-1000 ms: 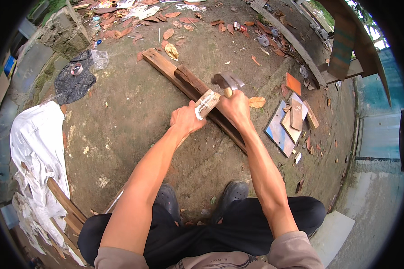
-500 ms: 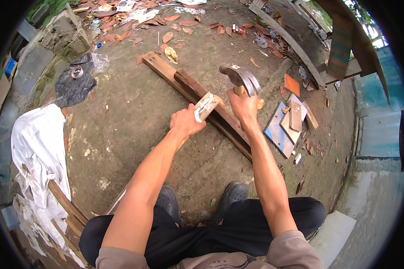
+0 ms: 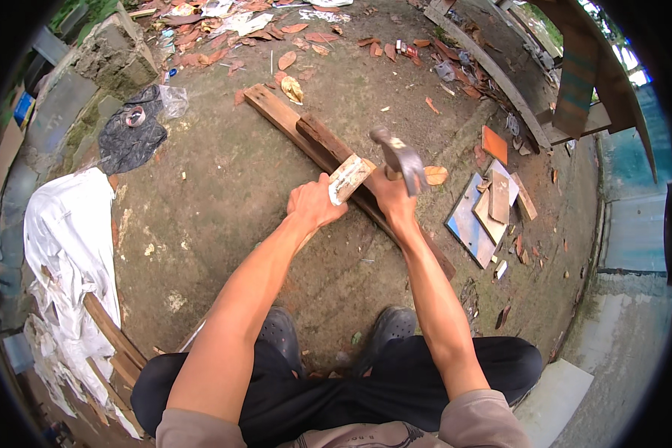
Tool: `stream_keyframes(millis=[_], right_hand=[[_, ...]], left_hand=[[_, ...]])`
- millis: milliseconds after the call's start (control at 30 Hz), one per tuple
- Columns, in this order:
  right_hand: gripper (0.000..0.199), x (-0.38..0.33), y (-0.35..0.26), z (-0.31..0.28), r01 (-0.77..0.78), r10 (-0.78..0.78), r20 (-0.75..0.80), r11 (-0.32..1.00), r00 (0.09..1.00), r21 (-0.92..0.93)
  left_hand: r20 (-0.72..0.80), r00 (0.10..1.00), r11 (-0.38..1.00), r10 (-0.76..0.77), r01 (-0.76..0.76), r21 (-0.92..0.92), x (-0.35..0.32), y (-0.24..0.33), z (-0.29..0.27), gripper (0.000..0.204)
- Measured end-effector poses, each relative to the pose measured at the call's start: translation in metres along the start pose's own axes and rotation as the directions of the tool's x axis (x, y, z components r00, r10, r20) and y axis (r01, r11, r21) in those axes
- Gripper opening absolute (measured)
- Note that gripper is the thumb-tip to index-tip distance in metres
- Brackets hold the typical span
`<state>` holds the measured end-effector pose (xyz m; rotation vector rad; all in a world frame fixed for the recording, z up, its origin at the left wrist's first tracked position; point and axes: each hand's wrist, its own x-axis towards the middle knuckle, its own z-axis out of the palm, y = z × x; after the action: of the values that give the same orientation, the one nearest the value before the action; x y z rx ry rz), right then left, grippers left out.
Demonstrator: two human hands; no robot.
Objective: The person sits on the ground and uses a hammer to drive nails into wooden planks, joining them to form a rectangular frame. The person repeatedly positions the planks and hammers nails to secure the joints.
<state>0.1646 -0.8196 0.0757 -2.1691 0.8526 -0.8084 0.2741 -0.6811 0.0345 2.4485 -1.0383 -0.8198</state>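
Block: the short pale block (image 3: 351, 179) lies ahead of the person, between the two hands, its far end over the dark beam; whether it bears on the beam or hangs just above, I cannot tell.
Block risk: a stray blow could catch the left fingers, since they wrap the near end so close to any strike; the block could also tip or skid, the beam being narrow beneath it.
Block axis: it slants from the left hand up and rightward, crossing the beam's line.
Left hand (image 3: 317, 201): closed around the block's near end.
Hammer (image 3: 401, 155): beside the block; the claw points down and right, the face up and left. The handle is mostly hidden. A loose or twisted grip could send it glancing.
Right hand (image 3: 393, 194): wrapped around the handle, over the beams; its knuckles might knock wood if the swing drops low.
Dark beam (image 3: 323, 140): runs from upper left to lower right, alongside the paler beam (image 3: 271, 104).
Leaf (image 3: 435, 175): just right of the hammer.
Scraps (image 3: 498, 196): stacked further right on the ground.
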Motion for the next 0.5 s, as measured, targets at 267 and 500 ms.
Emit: stream_keyframes(millis=[267,500], right_hand=[[0.020,0.012,-0.024,0.000,-0.198,0.195,0.095,0.980,0.976,0.031],[0.033,0.024,-0.030,-0.008,-0.326,0.379,0.280,0.920,0.882,-0.217]], left_hand=[[-0.015,1.000,0.999,-0.027,0.027,0.024,-0.005,-0.012,-0.004,0.069],[-0.014,1.000,1.000,-0.011,0.011,-0.003,-0.002,-0.010,-0.004,0.069]])
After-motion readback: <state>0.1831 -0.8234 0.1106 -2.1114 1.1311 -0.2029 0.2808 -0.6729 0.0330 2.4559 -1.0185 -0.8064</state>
